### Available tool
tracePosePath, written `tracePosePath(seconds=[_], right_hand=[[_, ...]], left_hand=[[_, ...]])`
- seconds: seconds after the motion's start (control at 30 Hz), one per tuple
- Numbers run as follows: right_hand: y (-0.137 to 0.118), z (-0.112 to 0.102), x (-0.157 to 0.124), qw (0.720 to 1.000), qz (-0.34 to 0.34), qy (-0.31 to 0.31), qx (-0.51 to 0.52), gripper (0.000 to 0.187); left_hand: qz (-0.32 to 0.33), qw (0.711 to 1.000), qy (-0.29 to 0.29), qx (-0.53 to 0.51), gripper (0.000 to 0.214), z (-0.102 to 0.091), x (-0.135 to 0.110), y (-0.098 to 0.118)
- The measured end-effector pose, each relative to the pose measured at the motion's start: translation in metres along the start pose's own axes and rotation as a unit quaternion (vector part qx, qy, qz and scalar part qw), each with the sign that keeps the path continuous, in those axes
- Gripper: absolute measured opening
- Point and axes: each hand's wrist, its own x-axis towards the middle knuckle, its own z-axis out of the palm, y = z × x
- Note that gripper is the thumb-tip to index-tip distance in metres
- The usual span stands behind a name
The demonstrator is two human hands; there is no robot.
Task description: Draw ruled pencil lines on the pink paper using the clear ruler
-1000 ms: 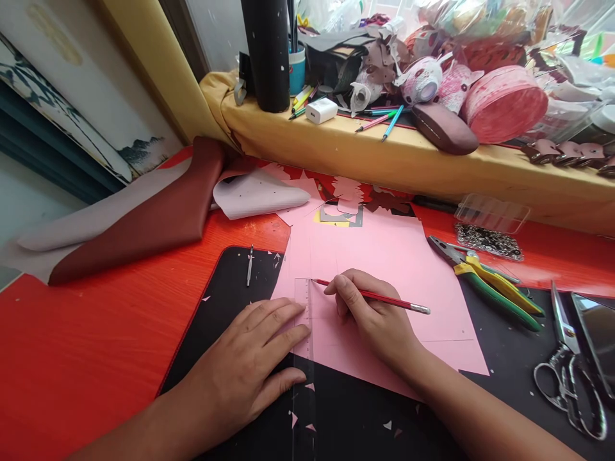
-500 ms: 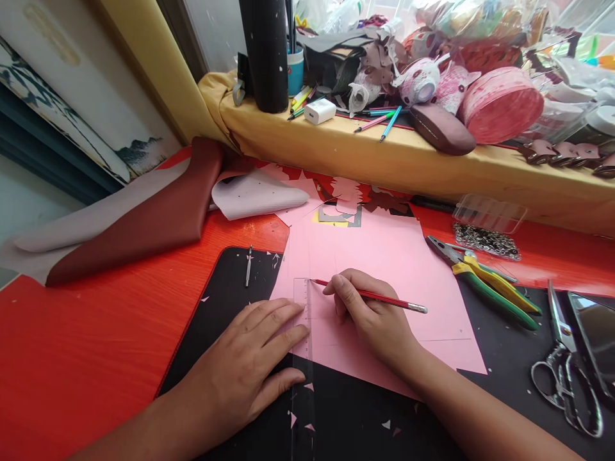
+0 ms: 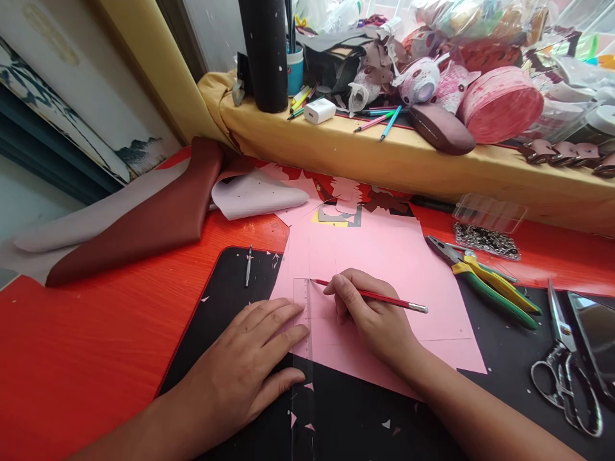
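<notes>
Here, the pencil point(image 3: 391, 299) is pinched near its tip by the right grip point(image 3: 375, 314); on the pink sheet point(image 3: 375, 250), the probably slippery ruler point(image 3: 301, 291) is best pressed flat, as by the spread left grip point(image 3: 259, 352).

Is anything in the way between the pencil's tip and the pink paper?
Nothing visible is. The right hand holds the pencil, its tip by the ruler, over the paper; the left hand lies on the ruler, clear of the tip.
</notes>
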Motion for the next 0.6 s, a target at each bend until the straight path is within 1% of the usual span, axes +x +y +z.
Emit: tracePosePath(seconds=[0.37,0.6], right_hand=[[0.0008,0.0013,-0.0004,1.0,-0.002,-0.002,0.001,0.041],[0.0006,0.0002,-0.0007,1.0,-0.005,0.013,0.007,0.043]], left_hand=[[0.002,1.0,-0.001,-0.001,0.036,0.0001,0.0007,0.0003],[0.007,1.0,0.003,0.005,0.035,0.0003,0.0003,0.0003]])
